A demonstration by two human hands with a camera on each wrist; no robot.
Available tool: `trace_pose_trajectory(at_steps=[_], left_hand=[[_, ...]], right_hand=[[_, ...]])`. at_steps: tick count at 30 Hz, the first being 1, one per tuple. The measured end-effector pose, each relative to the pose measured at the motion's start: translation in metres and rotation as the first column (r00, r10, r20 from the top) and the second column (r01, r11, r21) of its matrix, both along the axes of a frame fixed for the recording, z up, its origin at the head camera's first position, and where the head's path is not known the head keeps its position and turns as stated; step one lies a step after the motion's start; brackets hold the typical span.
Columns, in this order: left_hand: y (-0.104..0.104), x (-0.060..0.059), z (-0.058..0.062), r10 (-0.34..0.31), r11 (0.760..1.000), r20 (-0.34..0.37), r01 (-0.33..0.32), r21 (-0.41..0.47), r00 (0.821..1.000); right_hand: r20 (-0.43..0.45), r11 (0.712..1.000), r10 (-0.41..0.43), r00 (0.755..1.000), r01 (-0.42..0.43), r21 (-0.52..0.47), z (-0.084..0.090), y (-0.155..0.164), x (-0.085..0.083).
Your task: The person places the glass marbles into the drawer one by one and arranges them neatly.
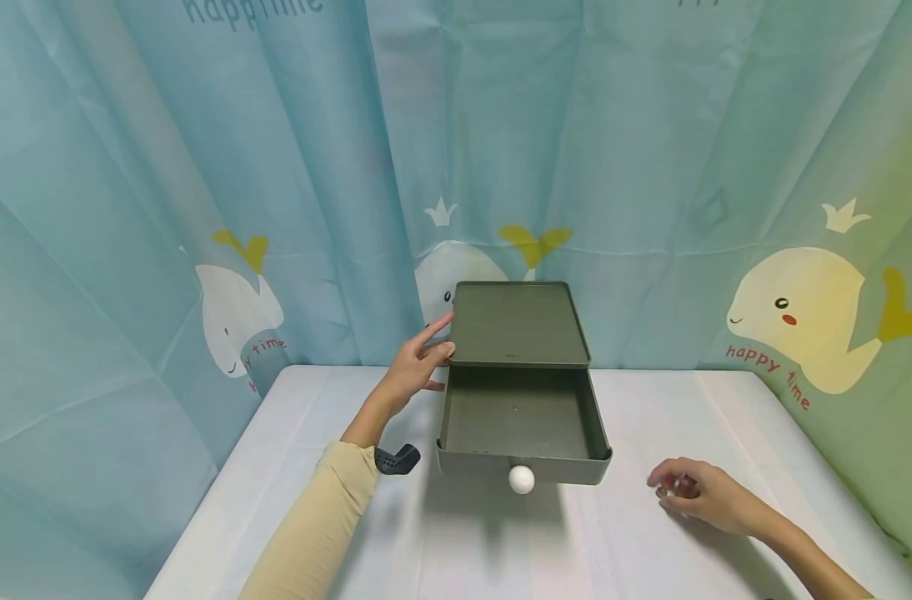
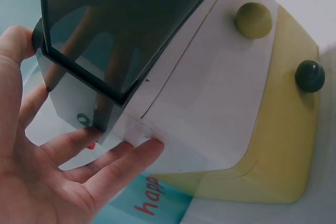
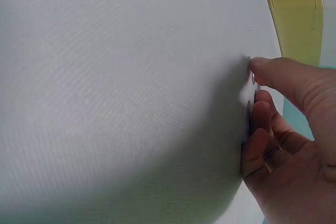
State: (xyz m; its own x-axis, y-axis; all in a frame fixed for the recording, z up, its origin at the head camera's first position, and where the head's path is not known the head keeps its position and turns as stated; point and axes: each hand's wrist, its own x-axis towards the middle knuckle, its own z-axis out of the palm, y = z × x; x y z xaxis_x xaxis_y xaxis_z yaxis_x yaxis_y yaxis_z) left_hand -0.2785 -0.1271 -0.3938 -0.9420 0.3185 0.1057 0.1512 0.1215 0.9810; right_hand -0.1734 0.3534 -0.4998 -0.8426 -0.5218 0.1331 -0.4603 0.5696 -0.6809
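Note:
A small chest of drawers stands near the middle of the table, its dark green top drawer [image 1: 516,417] pulled out by a white knob [image 1: 521,479]. The inside of that drawer looks bare. My left hand [image 1: 414,367] rests against the chest's left side, fingers spread and mostly straight. In the left wrist view, lower down are a white drawer [image 2: 210,87] with an olive knob [image 2: 253,20] and a yellow drawer [image 2: 289,119] with a dark green knob [image 2: 310,76]. Low over the table at right, my right hand [image 1: 714,496] pinches a small shiny thing [image 1: 662,492], its kind unclear.
A white cloth covers the table [image 1: 291,517]. Blue-green curtains [image 1: 313,167] printed with whales hang behind it and along both sides. The pulled-out drawer juts forward over the table.

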Motion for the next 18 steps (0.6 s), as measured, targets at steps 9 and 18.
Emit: trace_pose_trajectory(at_steps=[9, 18], left_hand=[[-0.0005, -0.0009, -0.0005, -0.005, 1.0, 0.004, 0.005, 0.003, 1.0], [-0.0002, -0.0003, 0.0, -0.001, 1.0, 0.005, 0.001, 0.004, 1.0]], right_hand=[[-0.066, 1.0, -0.003, 0.998, 0.003, 0.0, -0.0048, 0.0002, -0.0012], [-0.091, 1.0, -0.003, 0.996, 0.003, 0.002, -0.0059, -0.0003, -0.002]])
